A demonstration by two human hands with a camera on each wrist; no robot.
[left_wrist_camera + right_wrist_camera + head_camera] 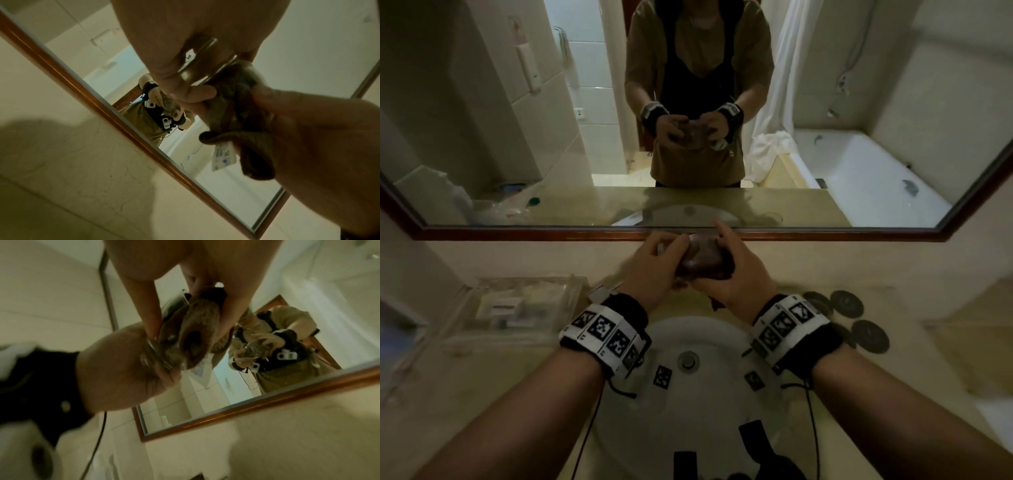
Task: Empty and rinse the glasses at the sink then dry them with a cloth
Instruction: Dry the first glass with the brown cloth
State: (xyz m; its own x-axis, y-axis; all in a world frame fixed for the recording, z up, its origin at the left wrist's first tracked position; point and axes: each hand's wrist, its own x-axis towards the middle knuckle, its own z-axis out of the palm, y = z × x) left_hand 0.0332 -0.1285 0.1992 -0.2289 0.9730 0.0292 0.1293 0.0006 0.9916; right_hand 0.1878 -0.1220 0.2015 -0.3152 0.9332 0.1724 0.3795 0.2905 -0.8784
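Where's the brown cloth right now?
In the head view the brown cloth is bunched between both hands above the sink, just below the mirror frame; the right hand presses it against the glass the left hand grips.

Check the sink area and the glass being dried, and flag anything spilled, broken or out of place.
Nothing stands out. The left hand holds the glass while the right hand works the brown cloth into it above the sink; no breakage or spill shows.
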